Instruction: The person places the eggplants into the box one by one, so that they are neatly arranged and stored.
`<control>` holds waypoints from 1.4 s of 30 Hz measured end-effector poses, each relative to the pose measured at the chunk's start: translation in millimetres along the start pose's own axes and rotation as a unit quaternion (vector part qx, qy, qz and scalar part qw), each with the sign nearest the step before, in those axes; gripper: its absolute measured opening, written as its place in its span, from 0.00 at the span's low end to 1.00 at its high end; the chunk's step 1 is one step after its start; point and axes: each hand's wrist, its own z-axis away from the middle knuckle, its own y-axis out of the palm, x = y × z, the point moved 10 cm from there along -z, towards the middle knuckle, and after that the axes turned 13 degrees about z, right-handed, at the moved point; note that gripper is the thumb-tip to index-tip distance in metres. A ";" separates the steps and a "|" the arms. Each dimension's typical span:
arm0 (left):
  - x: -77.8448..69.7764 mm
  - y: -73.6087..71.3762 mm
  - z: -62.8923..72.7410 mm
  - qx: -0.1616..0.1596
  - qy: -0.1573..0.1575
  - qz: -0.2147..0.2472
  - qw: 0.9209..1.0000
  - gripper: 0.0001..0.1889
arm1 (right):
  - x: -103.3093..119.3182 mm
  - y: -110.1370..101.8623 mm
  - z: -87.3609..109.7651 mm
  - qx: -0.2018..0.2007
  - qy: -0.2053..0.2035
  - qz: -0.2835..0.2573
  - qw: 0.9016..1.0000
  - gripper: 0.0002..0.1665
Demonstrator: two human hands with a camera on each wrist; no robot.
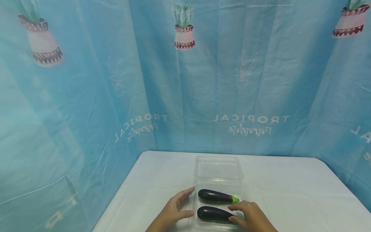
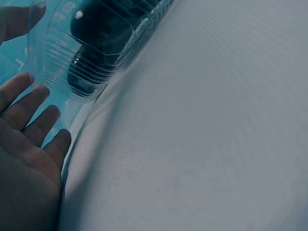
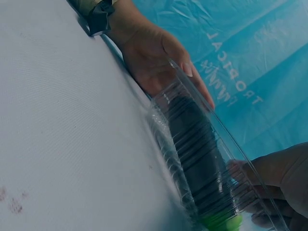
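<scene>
Two dark purple eggplants lie side by side in the base of a clear plastic clamshell container on the white table. The farther eggplant shows its green cap on the right. My right hand reaches over the container's right side and grips the stem end of the nearer eggplant, hiding that end in the head view. Along the container's left wall, my left hand has its fingers and thumb spread, fingertips right at the rim. In the left wrist view the eggplants show through the ribbed wall.
The container's hinged lid lies folded back, flat, behind the base. White cloth covers the table. Blue printed curtains hang behind the table and along both sides.
</scene>
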 end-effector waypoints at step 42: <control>0.1 0.4 1.2 -0.003 -0.015 -0.004 1.000 0.37 | -92.3 -38.2 40.5 -0.210 0.248 -0.119 0.938 0.21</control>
